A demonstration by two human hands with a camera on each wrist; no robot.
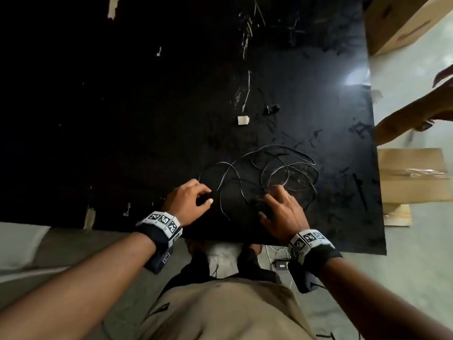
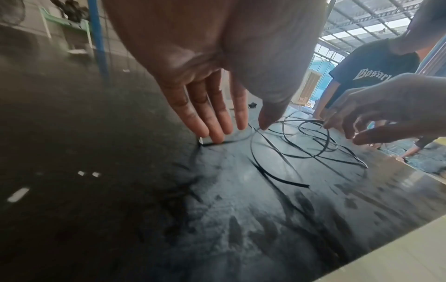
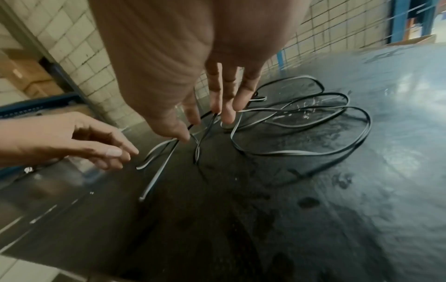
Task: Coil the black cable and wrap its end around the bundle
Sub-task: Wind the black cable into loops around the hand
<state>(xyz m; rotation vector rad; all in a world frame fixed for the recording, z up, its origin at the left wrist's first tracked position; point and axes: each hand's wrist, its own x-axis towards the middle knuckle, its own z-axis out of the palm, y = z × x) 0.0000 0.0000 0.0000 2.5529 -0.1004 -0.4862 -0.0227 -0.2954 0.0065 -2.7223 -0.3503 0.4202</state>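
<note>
The black cable (image 1: pixel 277 146) lies in loose, tangled loops on the black table (image 1: pixel 122 119), in front of me and slightly right. My left hand (image 1: pixel 207 195) is at the loops' left side. In the left wrist view its straight fingers (image 2: pixel 217 133) touch a strand close to the cable's cut end (image 2: pixel 200 141). My right hand (image 1: pixel 266 204) rests over the near middle of the loops. In the right wrist view its straight fingertips (image 3: pixel 226 118) touch several crossing strands of the cable (image 3: pixel 284 152), with nothing pinched. Another loose end (image 3: pixel 142 198) lies nearer me.
A small white piece (image 1: pixel 243 120) and a small black object (image 1: pixel 273 107) lie farther back on the table. Cardboard boxes (image 1: pixel 414 177) stand off its right edge. Another person's arm (image 1: pixel 416 114) reaches in from the right. The near table edge (image 1: pixel 220 235) is just behind my wrists.
</note>
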